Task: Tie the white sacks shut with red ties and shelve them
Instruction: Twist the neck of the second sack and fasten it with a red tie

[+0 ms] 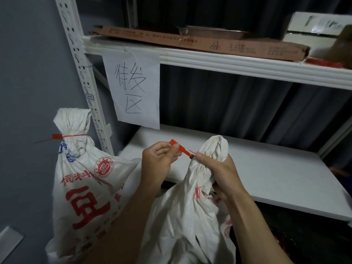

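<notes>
A white sack [181, 221] stands in front of me, its neck bunched up. My right hand [219, 168] grips that gathered neck just below the top. My left hand [162, 159] pinches the flat head of a red tie [180, 147], whose strap runs to the sack's neck by my right thumb. To the left stands a second white sack [83, 187] with red print, its neck closed by another red tie [62, 137]. A white shelf board [266, 168] lies just behind my hands.
A slotted white shelf post [83, 73] rises at the left by a grey wall. A paper sign [133, 88] hangs from the upper shelf [228, 63], which carries a long brown carton [190, 40], a metal tray, a white box and some red ties [325, 62]. Dark corrugated wall behind.
</notes>
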